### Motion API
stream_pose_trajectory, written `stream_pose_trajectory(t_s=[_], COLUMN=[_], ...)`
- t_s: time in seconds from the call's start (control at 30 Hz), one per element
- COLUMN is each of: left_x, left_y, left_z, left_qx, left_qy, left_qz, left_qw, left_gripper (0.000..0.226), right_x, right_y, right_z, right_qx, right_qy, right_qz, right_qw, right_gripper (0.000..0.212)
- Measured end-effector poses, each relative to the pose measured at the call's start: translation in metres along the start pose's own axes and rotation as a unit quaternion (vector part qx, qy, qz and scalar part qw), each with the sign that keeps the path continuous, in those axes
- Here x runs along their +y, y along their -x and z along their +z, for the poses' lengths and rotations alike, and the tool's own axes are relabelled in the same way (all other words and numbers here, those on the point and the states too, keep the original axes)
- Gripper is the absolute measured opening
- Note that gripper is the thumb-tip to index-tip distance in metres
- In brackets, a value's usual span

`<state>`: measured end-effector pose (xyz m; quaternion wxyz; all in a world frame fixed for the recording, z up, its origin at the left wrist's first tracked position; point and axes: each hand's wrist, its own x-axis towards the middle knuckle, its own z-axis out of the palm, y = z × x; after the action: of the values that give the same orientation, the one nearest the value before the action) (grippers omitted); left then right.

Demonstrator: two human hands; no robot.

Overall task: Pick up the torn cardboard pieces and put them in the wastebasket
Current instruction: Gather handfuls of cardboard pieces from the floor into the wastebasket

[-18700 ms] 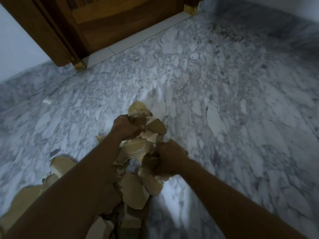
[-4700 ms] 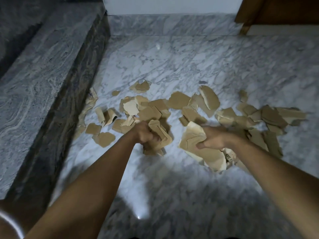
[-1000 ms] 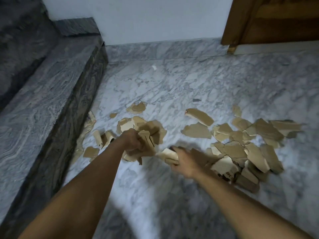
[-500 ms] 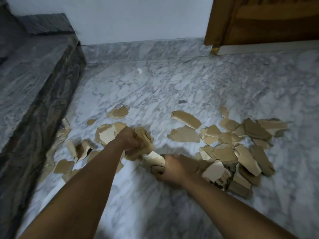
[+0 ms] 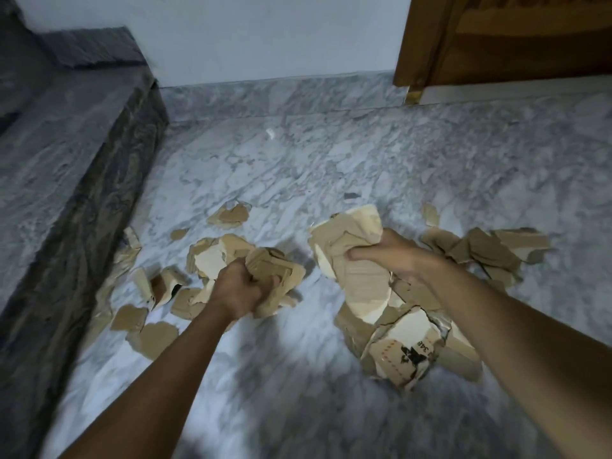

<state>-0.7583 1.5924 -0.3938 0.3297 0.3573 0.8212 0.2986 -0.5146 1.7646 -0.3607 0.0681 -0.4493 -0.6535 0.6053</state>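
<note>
Torn brown cardboard pieces lie scattered over the marble floor, one group at left [image 5: 155, 336] and another at right [image 5: 496, 250]. My left hand [image 5: 240, 289] is shut on a crumpled bunch of pieces [image 5: 275, 270] low over the floor. My right hand [image 5: 394, 256] grips a stack of larger pieces [image 5: 351, 253], lifted above a printed piece [image 5: 404, 352] lying below it. No wastebasket is in view.
A dark grey stone step [image 5: 66, 180] runs along the left, with cardboard scraps against its base. A white wall and marble skirting close the back. A wooden door [image 5: 513, 38] stands at the top right. A small white scrap [image 5: 271, 133] lies near the skirting.
My right hand has gathered more pieces and lifted its stack up off the floor. My left hand keeps its bunch and has hardly moved. The view has shifted slightly.
</note>
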Motion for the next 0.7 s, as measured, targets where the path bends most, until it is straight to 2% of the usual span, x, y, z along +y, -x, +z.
stream_pose_trajectory(t_s=[0.1,0.23,0.37,0.4,0.47,0.5,0.53,0.6,0.63,0.7], left_x=[0.032,0.09,0.124,0.131,0.149,0.159,0.173,0.209,0.228,0.266], left_y=[0.007,0.022,0.035,0.039,0.048,0.053,0.059,0.081,0.096,0.129], left_z=[0.011,0.03,0.057,0.064,0.082,0.092,0.101,0.121,0.133,0.158], left_qx=[-0.01,-0.079,-0.119,-0.117,-0.155,-0.186,-0.218,-0.283,-0.315,-0.378], left_qy=[0.164,0.219,0.299,0.294,0.239,0.211,0.189,0.142,0.124,0.103], left_qz=[-0.018,0.002,-0.062,-0.076,-0.045,-0.011,0.022,0.096,0.134,0.173], left_qw=[0.986,0.972,0.945,0.945,0.958,0.959,0.957,0.944,0.931,0.903], left_gripper=[0.02,0.013,0.017,0.024,0.074,0.087,0.079,0.039,0.026,0.015], right_x=[-0.006,0.001,0.014,0.019,0.03,0.034,0.039,0.045,0.047,0.051], right_y=[0.016,0.027,0.052,0.063,0.091,0.107,0.125,0.17,0.196,0.251], right_z=[0.001,0.017,0.016,0.012,0.002,-0.006,-0.014,-0.033,-0.043,-0.061], right_qx=[0.016,0.031,0.074,0.101,0.171,0.214,0.255,0.32,0.354,0.408], right_qy=[-0.15,-0.254,-0.367,-0.383,-0.404,-0.402,-0.399,-0.387,-0.387,-0.406], right_qz=[0.027,0.046,0.043,0.037,0.012,-0.001,-0.013,-0.026,-0.018,0.029], right_qw=[0.988,0.966,0.926,0.918,0.899,0.89,0.881,0.864,0.851,0.818], right_gripper=[0.024,0.037,0.041,0.039,0.043,0.048,0.05,0.051,0.058,0.07])
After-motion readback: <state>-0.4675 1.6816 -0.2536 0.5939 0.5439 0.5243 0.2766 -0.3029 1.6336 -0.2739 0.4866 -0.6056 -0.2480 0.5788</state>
